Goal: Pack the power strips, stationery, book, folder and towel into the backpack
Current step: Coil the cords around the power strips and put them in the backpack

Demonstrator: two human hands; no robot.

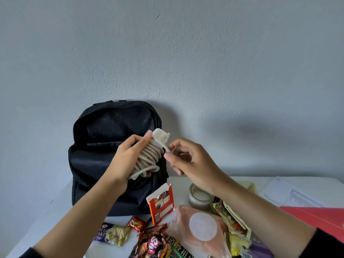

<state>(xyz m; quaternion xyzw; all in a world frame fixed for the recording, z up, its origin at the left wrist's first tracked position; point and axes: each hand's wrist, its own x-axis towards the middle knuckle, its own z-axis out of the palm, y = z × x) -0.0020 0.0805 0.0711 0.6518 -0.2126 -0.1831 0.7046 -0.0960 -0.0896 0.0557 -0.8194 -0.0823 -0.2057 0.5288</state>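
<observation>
Left grip (128,157): clenched round a white strip (161,136) with its cord (149,159) wound about it, held above the desk (119,220), in front of the backpack.
Right grip (188,162): thumb and forefinger pinch the cord's loose end just beside the strip's far end.
Backpack (111,127): black, upright at the far left of the desk against the wall, top flap open.
Folder (316,218): red, flat at the near right.
Papers (290,194): white sheets, far right, beyond the folder.
Yellow cloth (247,185): far side of the right forearm, partly hidden.
Tape (199,198): roll on the desk under the right wrist.
Box (162,203): orange, open, upright, right of the backpack.
Snacks (149,243): packets heaped at the near edge.
</observation>
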